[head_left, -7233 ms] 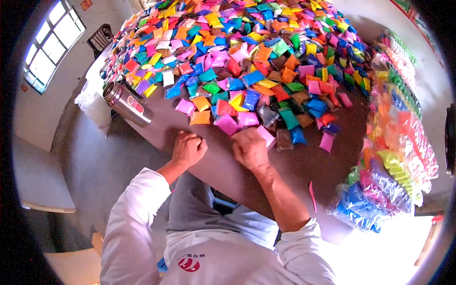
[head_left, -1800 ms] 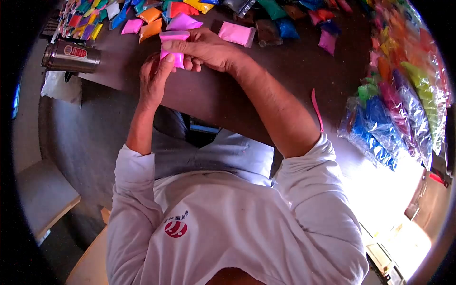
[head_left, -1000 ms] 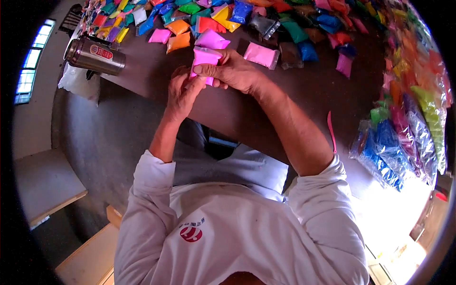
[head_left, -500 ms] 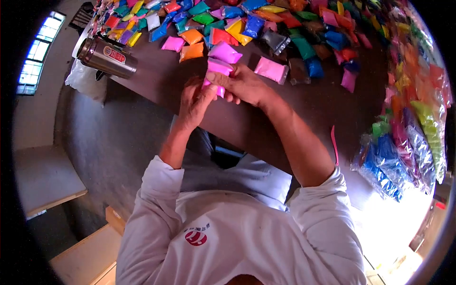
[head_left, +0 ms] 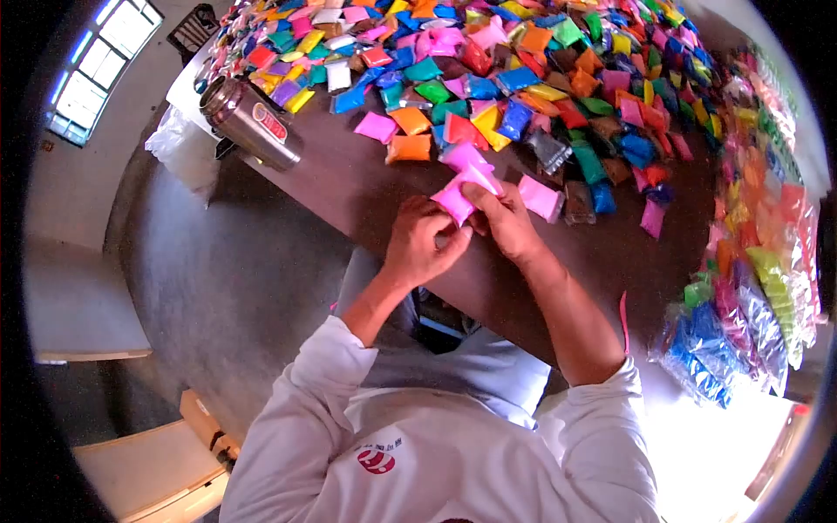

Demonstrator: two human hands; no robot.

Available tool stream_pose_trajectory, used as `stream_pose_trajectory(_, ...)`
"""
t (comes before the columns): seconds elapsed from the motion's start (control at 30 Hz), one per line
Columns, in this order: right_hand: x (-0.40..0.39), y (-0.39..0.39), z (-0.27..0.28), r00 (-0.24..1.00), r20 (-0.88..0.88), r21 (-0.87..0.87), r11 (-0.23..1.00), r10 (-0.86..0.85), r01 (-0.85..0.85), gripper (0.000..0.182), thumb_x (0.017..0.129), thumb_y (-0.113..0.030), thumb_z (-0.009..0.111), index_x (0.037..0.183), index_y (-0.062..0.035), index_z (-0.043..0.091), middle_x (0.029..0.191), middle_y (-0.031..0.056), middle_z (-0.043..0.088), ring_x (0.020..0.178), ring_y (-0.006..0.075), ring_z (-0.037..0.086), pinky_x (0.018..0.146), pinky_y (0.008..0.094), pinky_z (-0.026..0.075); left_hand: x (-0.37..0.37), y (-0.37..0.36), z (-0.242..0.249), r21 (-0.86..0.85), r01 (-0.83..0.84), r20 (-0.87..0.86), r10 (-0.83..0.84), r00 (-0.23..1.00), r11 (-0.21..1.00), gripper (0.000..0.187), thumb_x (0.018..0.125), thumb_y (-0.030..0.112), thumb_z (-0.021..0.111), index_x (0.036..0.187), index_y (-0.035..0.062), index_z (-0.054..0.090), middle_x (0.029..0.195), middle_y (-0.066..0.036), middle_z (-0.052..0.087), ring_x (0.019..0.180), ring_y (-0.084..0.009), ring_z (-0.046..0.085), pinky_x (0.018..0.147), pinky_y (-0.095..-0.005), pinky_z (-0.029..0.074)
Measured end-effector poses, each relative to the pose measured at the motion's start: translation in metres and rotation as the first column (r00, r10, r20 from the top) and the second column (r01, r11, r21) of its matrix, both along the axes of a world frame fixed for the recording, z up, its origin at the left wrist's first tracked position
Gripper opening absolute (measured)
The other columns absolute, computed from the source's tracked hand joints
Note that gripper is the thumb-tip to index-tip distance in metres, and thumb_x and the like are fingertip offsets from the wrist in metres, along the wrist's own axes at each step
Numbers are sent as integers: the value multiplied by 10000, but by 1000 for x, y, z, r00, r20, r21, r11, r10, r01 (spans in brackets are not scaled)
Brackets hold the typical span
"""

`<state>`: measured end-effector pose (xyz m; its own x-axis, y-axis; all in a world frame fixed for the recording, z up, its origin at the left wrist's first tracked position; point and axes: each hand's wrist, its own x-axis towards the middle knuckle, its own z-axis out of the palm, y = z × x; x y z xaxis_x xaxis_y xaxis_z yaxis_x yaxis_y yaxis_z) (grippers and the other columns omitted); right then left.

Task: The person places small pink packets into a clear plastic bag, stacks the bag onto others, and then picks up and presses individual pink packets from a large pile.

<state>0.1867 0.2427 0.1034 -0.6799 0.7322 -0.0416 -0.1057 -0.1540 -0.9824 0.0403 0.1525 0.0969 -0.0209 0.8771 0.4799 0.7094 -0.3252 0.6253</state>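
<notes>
My right hand (head_left: 507, 222) pinches a bright pink packet (head_left: 453, 202) between thumb and fingers, above the near part of the brown table. The packet is a small, soft-looking sealed pouch. At its lower left is my left hand (head_left: 420, 244), fingers curled and thumb held apart from them, fingertips close to the packet's lower corner. Just beyond the held packet, a lilac-pink packet (head_left: 462, 157) shows, partly overlapped by it. To the right of my right hand lies a light pink packet (head_left: 539, 199) with a clear edge. Orange packets (head_left: 408, 148) lie farther left.
A large heap of multicoloured packets (head_left: 523, 83) covers the far side of the brown table (head_left: 349, 205). A steel flask (head_left: 253, 122) stands at the left edge. Clear bags of coloured material (head_left: 711, 344) are piled at right, near a thin pink strip (head_left: 624, 322).
The view has tilted up, showing more of the heap. My left hand has loosened from around the pink packet and sits lower left of it; my right hand keeps hold.
</notes>
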Motion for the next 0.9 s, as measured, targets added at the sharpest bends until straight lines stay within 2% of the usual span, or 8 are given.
stream_pose_trajectory(0.17,-14,-5,15,993,-8,189,975,-117,116,257,923,-164,619,1117,4,603,904,-4,640,857,98,571,774,282,487,1,-4,-4,46,-23,-162,30,986,999,180,753,221,681,754,46,640,807,-125,610,871,-324,574,859,-439,427)
stream_pose_trajectory(0.3,-46,11,25,962,260,439,898,-84,-40,319,900,-220,637,1111,13,584,852,113,637,801,149,597,709,326,492,4,-5,0,26,1,-121,2,993,1000,155,736,197,681,756,47,644,828,-130,617,881,-324,579,859,-446,430)
stream_pose_trajectory(0.33,-59,11,37,954,292,472,877,-60,-90,274,908,-203,640,1068,11,582,787,12,556,715,91,512,618,279,448,4,-3,1,78,6,-113,2,994,997,142,730,181,677,750,45,641,835,-133,622,879,-323,583,859,-447,433)
stream_pose_trajectory(0.43,-113,26,35,940,339,625,755,-33,-199,273,893,-216,646,1042,6,586,774,58,594,714,141,561,617,304,464,2,-6,10,-11,1,-120,-2,993,1000,122,720,140,660,780,36,635,845,-146,633,883,-342,584,861,-455,437)
stream_pose_trajectory(0.57,-202,47,-30,982,72,633,753,174,-180,284,876,-242,665,994,4,584,769,104,608,729,148,595,620,334,470,4,-1,8,161,23,89,-37,995,987,300,772,151,653,1037,37,570,1008,-183,587,997,-392,530,920,-461,408)
stream_pose_trajectory(0.63,-205,23,21,857,511,486,800,68,-353,306,861,-273,681,951,-3,569,758,133,609,740,175,624,629,361,481,3,0,-5,31,46,30,-47,998,998,366,808,180,656,1114,33,519,1108,-186,536,1062,-369,500,959,-447,385)
stream_pose_trajectory(0.77,-232,40,-34,952,302,755,622,-47,-209,342,851,-323,675,933,-12,561,797,184,643,779,306,656,677,412,511,-2,-6,-14,-136,34,196,-7,981,990,390,823,193,665,1134,26,500,1124,-189,521,1100,-364,472,993,-436,354)
stream_pose_trajectory(0.9,-224,27,-4,808,513,738,630,-290,-243,387,839,-369,663,938,-5,578,892,241,658,881,394,646,762,475,501,-3,-5,-25,-152,84,319,-31,947,985,393,826,197,663,1142,31,498,1127,-192,518,1102,-371,470,994,-438,353)
